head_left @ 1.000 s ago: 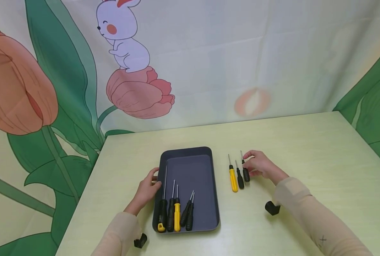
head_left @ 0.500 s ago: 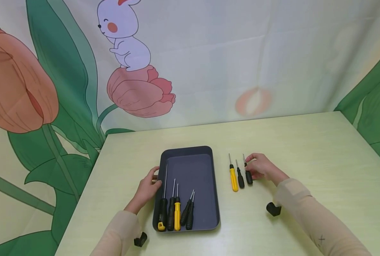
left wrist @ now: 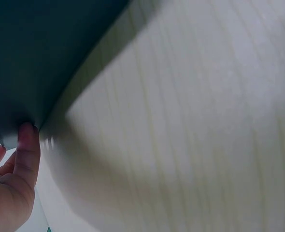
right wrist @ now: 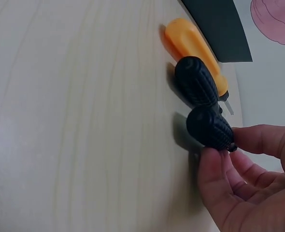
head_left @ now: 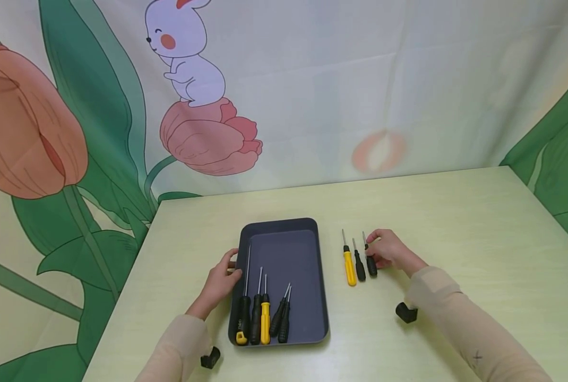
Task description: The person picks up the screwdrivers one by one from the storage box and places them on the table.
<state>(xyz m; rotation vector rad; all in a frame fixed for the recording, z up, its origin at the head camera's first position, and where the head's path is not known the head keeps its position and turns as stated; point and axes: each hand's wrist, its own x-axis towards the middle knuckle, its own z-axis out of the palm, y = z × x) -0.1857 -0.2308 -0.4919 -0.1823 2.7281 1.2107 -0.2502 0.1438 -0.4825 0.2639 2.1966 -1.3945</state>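
Observation:
My right hand (head_left: 388,248) pinches a short black screwdriver (head_left: 371,265) between thumb and fingers near the front of its ribbed handle. In the right wrist view its handle (right wrist: 207,126) points back toward the camera, close over the table. Just left of it lie another black screwdriver (head_left: 360,269) and a yellow-handled screwdriver (head_left: 350,268), side by side. My left hand (head_left: 220,279) holds the left edge of a dark grey tray (head_left: 321,297), thumb at the rim. The left wrist view shows its fingers (left wrist: 27,150) against the tray's outer wall.
Inside the tray, several screwdrivers lie toward the near left: a long black one (head_left: 243,318), another black one (head_left: 255,321), a yellow one (head_left: 265,323) and small black ones (head_left: 284,323). A printed curtain (head_left: 312,106) hangs behind the pale table (head_left: 456,223).
My right hand has shifted the black screwdriver slightly right and nearer to me, widening the gap to its neighbour. The left hand and the tray stay in place.

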